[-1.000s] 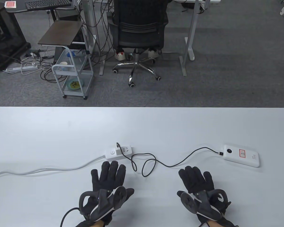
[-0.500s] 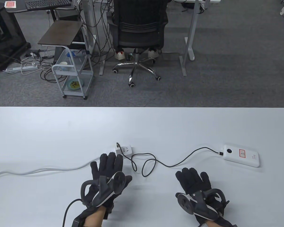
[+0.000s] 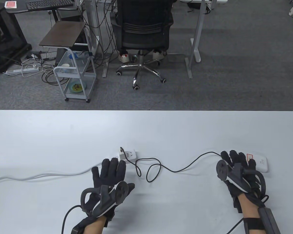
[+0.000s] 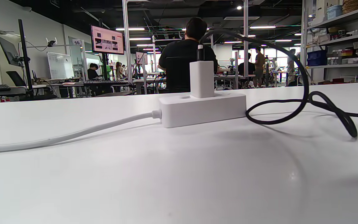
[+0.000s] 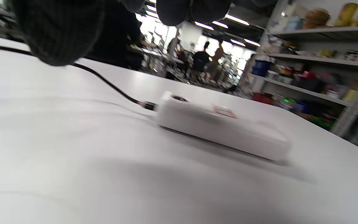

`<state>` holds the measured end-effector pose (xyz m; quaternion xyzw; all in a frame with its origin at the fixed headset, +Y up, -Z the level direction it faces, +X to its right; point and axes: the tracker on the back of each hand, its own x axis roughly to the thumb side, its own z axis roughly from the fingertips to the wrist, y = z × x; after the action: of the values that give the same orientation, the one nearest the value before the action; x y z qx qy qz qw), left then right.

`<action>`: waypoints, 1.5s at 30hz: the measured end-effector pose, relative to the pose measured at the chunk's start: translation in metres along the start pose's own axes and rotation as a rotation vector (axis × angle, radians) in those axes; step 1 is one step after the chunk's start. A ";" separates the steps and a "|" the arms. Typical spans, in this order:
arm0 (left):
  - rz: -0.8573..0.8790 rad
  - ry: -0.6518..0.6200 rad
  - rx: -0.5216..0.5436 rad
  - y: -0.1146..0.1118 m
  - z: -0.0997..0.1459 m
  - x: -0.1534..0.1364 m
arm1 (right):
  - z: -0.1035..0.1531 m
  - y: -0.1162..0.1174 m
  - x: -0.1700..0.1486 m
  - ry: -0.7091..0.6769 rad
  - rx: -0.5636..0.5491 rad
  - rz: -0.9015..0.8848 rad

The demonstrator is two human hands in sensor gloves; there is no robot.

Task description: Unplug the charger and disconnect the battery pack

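A white charger (image 3: 122, 154) is plugged upright into a small white power strip (image 3: 130, 154); both also show in the left wrist view, the charger (image 4: 201, 79) on the strip (image 4: 202, 109). A black cable (image 3: 185, 168) loops from the charger to a white battery pack (image 3: 260, 163). My left hand (image 3: 114, 170) lies open and flat, its fingertips at the strip's near edge. My right hand (image 3: 236, 162) is open above the pack's left end and hides the cable plug there. The right wrist view shows the plug (image 5: 148, 105) still seated in the pack (image 5: 222, 127), with my fingers (image 5: 57, 31) above it.
The strip's white cord (image 3: 51, 175) runs left off the table (image 3: 63, 136). The black cable's loops (image 3: 150, 173) lie between my hands. An office chair (image 3: 141, 31) and a cart (image 3: 73, 78) stand on the floor beyond the far edge.
My right hand has moved right and forward from the table's middle to above the battery pack's left end. My left hand has crept forward to the power strip.
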<state>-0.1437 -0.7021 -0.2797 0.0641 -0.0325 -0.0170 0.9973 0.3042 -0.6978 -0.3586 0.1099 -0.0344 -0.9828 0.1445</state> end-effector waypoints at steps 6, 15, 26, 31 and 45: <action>-0.012 0.010 -0.023 -0.010 -0.001 -0.004 | -0.046 0.019 -0.038 0.055 0.178 -0.050; -0.023 0.030 -0.048 -0.015 -0.002 -0.007 | -0.084 0.050 -0.042 0.042 0.272 -0.044; -0.031 0.042 -0.051 -0.023 -0.006 -0.006 | -0.110 0.072 -0.057 0.019 0.357 -0.146; -0.050 0.043 -0.058 -0.027 -0.007 -0.005 | -0.115 0.079 -0.068 -0.034 0.383 -0.284; -0.064 0.040 -0.085 -0.034 -0.007 -0.004 | -0.110 0.067 -0.058 -0.144 0.197 -0.217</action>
<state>-0.1478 -0.7344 -0.2914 0.0232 -0.0096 -0.0492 0.9985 0.4020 -0.7490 -0.4474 0.0559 -0.1288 -0.9898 0.0234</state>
